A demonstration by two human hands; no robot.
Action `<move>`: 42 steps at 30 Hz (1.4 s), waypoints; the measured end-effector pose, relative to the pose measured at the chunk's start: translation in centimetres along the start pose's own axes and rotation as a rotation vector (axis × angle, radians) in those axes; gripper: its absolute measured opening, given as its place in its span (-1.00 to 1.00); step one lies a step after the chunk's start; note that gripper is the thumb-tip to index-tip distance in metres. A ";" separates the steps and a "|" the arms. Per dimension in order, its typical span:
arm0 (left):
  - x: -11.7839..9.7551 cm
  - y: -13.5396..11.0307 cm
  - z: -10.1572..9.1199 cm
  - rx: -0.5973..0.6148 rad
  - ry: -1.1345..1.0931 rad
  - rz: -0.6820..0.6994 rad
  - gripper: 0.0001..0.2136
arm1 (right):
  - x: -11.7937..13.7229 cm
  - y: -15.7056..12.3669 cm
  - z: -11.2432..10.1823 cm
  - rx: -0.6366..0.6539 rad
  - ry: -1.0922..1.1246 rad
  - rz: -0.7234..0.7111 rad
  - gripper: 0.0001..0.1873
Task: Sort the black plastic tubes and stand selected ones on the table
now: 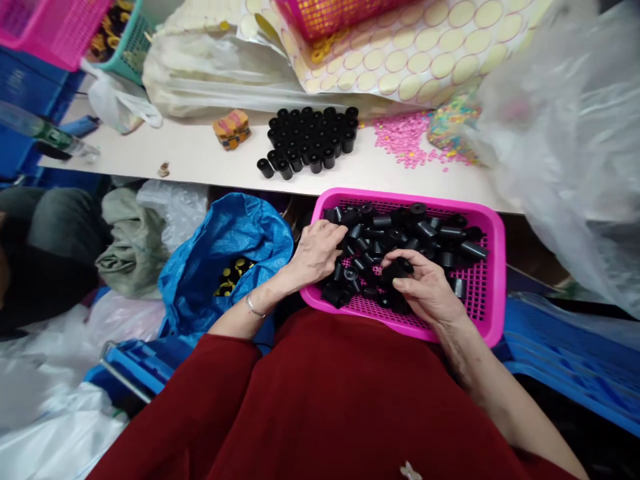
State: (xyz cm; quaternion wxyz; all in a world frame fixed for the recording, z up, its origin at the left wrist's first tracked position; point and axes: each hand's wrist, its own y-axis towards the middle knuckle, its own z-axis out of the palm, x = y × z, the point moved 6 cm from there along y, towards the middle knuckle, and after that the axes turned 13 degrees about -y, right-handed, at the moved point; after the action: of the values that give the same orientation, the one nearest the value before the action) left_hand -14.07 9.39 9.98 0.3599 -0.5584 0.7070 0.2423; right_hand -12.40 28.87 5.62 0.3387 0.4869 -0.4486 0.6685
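Note:
A pink plastic basket point(487, 227) rests on my lap, filled with several loose black plastic cylinders point(440, 233). My left hand point(317, 250) reaches into the basket's left side, fingers curled down among the cylinders; what it grips is hidden. My right hand point(425, 290) is closed around a black cylinder point(395, 270) near the basket's middle. On the white table point(200, 157) beyond, more black cylinders point(313, 137) stand upright in a packed cluster.
A blue bag point(220, 267) with yellow and black parts lies open at my left. Pink beads point(405, 140) are scattered on the table. Sheets of round stickers point(425, 53), clear plastic bags point(570, 133), pink and teal baskets and blue crates surround the spot.

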 end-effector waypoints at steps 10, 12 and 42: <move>-0.7 0.0 3.4 0.075 -1.408 -0.324 -0.65 | 4.7 -1.7 0.0 -0.186 -0.636 -0.433 -0.65; -0.5 0.1 3.5 0.040 -1.417 -0.324 -0.66 | 5.5 -1.7 0.3 -0.173 -0.805 -0.510 -0.67; 2.0 -1.1 -6.2 -0.703 -0.042 0.312 -0.74 | 1.6 1.1 1.6 -0.168 -0.709 -0.417 -0.44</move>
State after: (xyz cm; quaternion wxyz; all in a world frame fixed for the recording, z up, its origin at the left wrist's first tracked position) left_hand -14.70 3.26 12.36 0.1196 -0.5283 0.6500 0.5331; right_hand -13.26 26.96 7.03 0.3301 0.7379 -0.4822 0.3377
